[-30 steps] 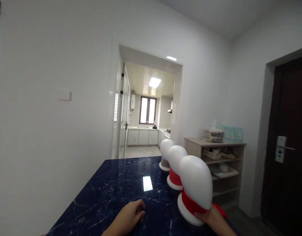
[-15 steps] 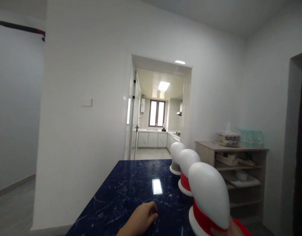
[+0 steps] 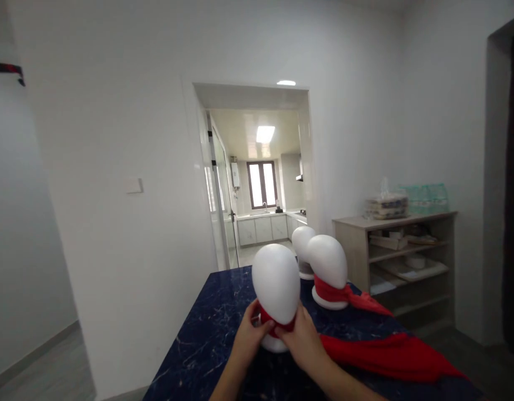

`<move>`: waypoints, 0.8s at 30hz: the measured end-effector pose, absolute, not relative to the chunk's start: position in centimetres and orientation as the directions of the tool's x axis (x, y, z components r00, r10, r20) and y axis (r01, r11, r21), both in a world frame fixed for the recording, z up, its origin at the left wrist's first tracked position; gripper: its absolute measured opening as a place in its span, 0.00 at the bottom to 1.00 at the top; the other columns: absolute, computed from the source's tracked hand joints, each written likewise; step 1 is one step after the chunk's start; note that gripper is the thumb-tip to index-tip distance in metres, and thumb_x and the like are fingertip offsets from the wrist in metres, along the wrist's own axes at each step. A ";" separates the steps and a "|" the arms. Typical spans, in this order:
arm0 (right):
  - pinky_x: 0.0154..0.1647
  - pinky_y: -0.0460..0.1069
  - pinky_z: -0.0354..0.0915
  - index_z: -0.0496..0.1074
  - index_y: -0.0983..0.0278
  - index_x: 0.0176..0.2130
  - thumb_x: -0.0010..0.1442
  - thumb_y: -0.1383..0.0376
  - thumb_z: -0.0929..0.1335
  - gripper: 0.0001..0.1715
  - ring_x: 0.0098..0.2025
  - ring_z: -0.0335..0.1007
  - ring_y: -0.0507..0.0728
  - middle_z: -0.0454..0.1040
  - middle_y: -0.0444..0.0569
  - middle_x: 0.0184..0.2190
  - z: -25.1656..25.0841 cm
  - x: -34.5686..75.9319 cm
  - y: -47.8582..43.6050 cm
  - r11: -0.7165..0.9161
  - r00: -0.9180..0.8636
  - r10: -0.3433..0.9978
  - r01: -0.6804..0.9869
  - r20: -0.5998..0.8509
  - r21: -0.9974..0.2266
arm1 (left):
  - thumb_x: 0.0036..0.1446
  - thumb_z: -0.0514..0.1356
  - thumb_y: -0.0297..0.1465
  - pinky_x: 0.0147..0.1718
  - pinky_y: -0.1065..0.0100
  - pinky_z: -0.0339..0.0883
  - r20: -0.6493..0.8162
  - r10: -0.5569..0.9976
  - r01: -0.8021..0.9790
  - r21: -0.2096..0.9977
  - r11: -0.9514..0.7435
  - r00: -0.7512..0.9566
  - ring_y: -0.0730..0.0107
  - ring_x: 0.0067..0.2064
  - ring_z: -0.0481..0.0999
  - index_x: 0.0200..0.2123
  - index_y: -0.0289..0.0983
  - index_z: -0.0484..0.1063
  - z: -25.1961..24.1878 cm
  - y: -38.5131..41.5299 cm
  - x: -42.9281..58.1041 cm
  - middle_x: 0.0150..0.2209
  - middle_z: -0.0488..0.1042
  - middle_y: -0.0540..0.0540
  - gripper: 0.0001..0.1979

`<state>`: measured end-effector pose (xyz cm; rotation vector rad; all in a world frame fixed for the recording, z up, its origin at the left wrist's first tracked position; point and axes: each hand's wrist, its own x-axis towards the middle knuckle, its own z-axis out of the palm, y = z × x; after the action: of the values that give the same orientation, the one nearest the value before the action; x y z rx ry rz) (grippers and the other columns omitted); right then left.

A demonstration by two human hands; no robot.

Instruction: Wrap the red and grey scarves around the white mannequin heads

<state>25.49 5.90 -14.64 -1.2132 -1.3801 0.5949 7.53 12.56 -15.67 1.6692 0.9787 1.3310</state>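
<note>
A smooth white mannequin head stands nearest me on the dark blue marbled table. A red scarf goes round its neck, and a long red length lies to the right over the tabletop. My left hand is closed on the scarf at the neck's left side, thumb in front. On the other side, my right hand grips the scarf, its thumb close to the left one. Both hands' rear fingers are hidden behind the neck.
Behind to the right stand a second white mannequin head with a red scarf and a third mannequin head, partly covered. A shelf unit holding bottles stands beyond the table. A doorway opens onto a kitchen.
The nearest mannequin head has moved left to in front of me. My left hand, earlier over the table, has come to its neck; both hands now hold the scarf. The view has shifted right.
</note>
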 end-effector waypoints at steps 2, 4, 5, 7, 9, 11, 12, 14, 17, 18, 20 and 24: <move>0.66 0.60 0.65 0.62 0.61 0.68 0.51 0.65 0.76 0.49 0.63 0.71 0.69 0.75 0.58 0.62 -13.5 23.7 7.4 0.377 0.125 0.891 0.327 0.435 -0.866 | 0.47 0.73 0.49 0.62 0.54 0.69 0.389 0.921 0.093 0.916 -0.390 0.025 0.48 0.63 0.77 0.62 0.36 0.68 -15.7 14.1 6.4 0.63 0.75 0.32 0.43; 0.64 0.58 0.66 0.63 0.62 0.69 0.51 0.68 0.74 0.48 0.61 0.73 0.66 0.76 0.56 0.61 -13.2 23.3 8.5 0.445 -0.015 0.886 0.316 0.464 -0.838 | 0.47 0.72 0.47 0.63 0.54 0.69 0.378 0.924 0.116 0.922 -0.370 -0.055 0.48 0.63 0.77 0.61 0.36 0.68 -15.9 14.8 5.8 0.63 0.76 0.32 0.41; 0.65 0.57 0.66 0.63 0.62 0.69 0.52 0.70 0.73 0.47 0.61 0.73 0.65 0.76 0.56 0.62 -13.5 23.4 8.8 0.483 -0.091 0.872 0.306 0.480 -0.820 | 0.47 0.72 0.46 0.62 0.54 0.70 0.365 0.928 0.129 0.926 -0.354 -0.072 0.48 0.62 0.78 0.60 0.36 0.68 -16.0 14.9 5.6 0.61 0.77 0.32 0.40; 0.68 0.57 0.63 0.65 0.61 0.68 0.54 0.71 0.71 0.44 0.64 0.71 0.64 0.75 0.55 0.63 -14.5 24.2 9.2 0.526 -0.171 0.850 0.298 0.498 -0.797 | 0.47 0.73 0.45 0.59 0.54 0.73 0.325 0.944 0.132 0.939 -0.316 -0.052 0.48 0.59 0.81 0.59 0.35 0.67 -16.4 14.7 5.8 0.59 0.78 0.31 0.39; 0.70 0.58 0.60 0.68 0.61 0.67 0.59 0.71 0.69 0.38 0.65 0.70 0.63 0.75 0.55 0.63 -15.9 25.2 9.4 0.513 -0.152 0.858 0.314 0.491 -0.799 | 0.46 0.73 0.43 0.56 0.55 0.75 0.307 0.951 0.117 0.946 -0.304 -0.015 0.47 0.57 0.82 0.59 0.35 0.66 -16.7 14.2 6.2 0.58 0.79 0.31 0.40; 0.67 0.57 0.63 0.72 0.61 0.65 0.63 0.69 0.67 0.31 0.62 0.73 0.63 0.78 0.54 0.60 -17.1 25.9 9.6 0.475 -0.092 0.876 0.334 0.473 -0.814 | 0.45 0.74 0.42 0.56 0.55 0.75 0.296 0.955 0.138 0.947 -0.291 -0.016 0.47 0.57 0.81 0.60 0.35 0.66 -16.8 13.7 6.5 0.58 0.79 0.32 0.40; 0.65 0.57 0.64 0.74 0.61 0.63 0.64 0.68 0.66 0.28 0.59 0.74 0.63 0.80 0.54 0.57 -17.5 26.1 9.7 0.462 -0.064 0.880 0.349 0.471 -0.816 | 0.46 0.74 0.41 0.56 0.55 0.74 0.284 0.959 0.161 0.947 -0.277 -0.023 0.47 0.57 0.81 0.60 0.36 0.67 -16.8 13.6 6.6 0.58 0.79 0.33 0.40; 0.58 0.56 0.67 0.78 0.61 0.57 0.65 0.68 0.65 0.23 0.53 0.77 0.63 0.82 0.54 0.51 -18.0 26.4 9.8 0.440 -0.014 0.881 0.392 0.473 -0.808 | 0.46 0.73 0.41 0.57 0.56 0.73 0.268 0.963 0.193 0.947 -0.256 -0.038 0.49 0.57 0.81 0.60 0.36 0.67 -16.5 13.4 6.6 0.57 0.80 0.34 0.39; 0.48 0.54 0.69 0.78 0.61 0.46 0.63 0.67 0.66 0.13 0.43 0.78 0.62 0.83 0.51 0.41 -17.9 26.5 9.9 0.399 0.024 0.895 0.404 0.445 -0.823 | 0.46 0.73 0.41 0.58 0.56 0.72 0.297 0.952 0.248 0.931 -0.270 -0.077 0.48 0.58 0.80 0.60 0.34 0.69 -16.3 13.4 6.3 0.57 0.80 0.34 0.39; 0.45 0.54 0.69 0.78 0.60 0.43 0.63 0.67 0.66 0.10 0.41 0.79 0.61 0.83 0.50 0.38 -17.9 26.6 10.0 0.387 0.017 0.906 0.374 0.423 -0.843 | 0.45 0.73 0.42 0.58 0.55 0.72 0.311 0.945 0.273 0.922 -0.275 -0.097 0.47 0.58 0.80 0.59 0.34 0.70 -16.3 13.5 6.2 0.56 0.80 0.34 0.39; 0.42 0.52 0.69 0.76 0.60 0.37 0.63 0.66 0.66 0.07 0.38 0.79 0.60 0.83 0.48 0.34 -17.8 26.5 10.1 0.363 -0.011 0.927 0.278 0.375 -0.889 | 0.44 0.73 0.41 0.57 0.53 0.72 0.323 0.938 0.312 0.910 -0.271 -0.127 0.46 0.57 0.80 0.57 0.33 0.71 -16.5 13.6 6.2 0.55 0.80 0.34 0.38; 0.34 0.50 0.68 0.74 0.60 0.32 0.57 0.66 0.71 0.01 0.33 0.77 0.58 0.80 0.44 0.27 -18.3 26.0 10.8 0.195 0.016 0.981 0.002 0.195 -0.981 | 0.43 0.73 0.41 0.53 0.52 0.74 0.331 0.933 0.312 0.909 -0.275 -0.142 0.45 0.53 0.82 0.55 0.32 0.73 -16.9 13.5 7.1 0.53 0.81 0.32 0.37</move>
<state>25.96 10.83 -18.33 -1.0709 -1.2842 1.0520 7.10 13.50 -16.87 1.5718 1.4118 1.4414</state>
